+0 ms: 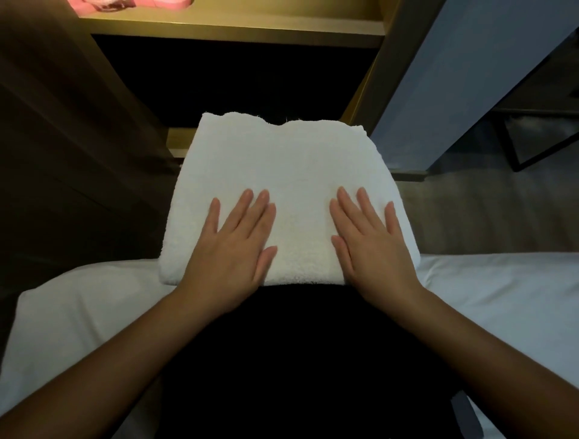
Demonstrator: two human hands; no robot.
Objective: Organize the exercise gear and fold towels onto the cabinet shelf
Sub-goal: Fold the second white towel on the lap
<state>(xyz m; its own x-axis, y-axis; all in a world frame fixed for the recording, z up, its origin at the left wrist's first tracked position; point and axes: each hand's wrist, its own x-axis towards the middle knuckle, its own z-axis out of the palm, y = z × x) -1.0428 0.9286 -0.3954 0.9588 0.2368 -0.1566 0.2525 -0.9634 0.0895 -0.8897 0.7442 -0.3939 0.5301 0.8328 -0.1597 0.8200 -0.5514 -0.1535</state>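
— Fingers (261, 203) first: how do they lie?
— Straight and flat on both sides. The left hand (232, 247) has its fingers close together, with the little finger spread a bit; the right hand (372, 247) mirrors it. Neither curls round anything, and both palms press down on the white towel (282, 156).
— And where is that towel?
— It is folded into a thick rectangle across the person's lap (297, 338). Its near edge is under the heels of the hands and its far edge reaches toward the cabinet (376, 87). The person seems to sit on a white bed (501, 297).
— Why flat palms?
— My guess is that they smooth the fold and press it down so the bundle holds its shape, with the lap serving as a folding surface. It has not yet gone onto a shelf.
— Which shelf?
— A lit shelf (232, 28) runs along the top of the view. Something pink (131, 3) sits on it, cut off by the frame, so I cannot say what gear it is. Below, a compartment (235, 81) is too dark to show any contents.
— Anything else hidden?
— The towel's underside and its number of layers. The far edge looks uneven. To the right stands a grey panel (470, 78); I cannot tell whether it is a door or a wall.
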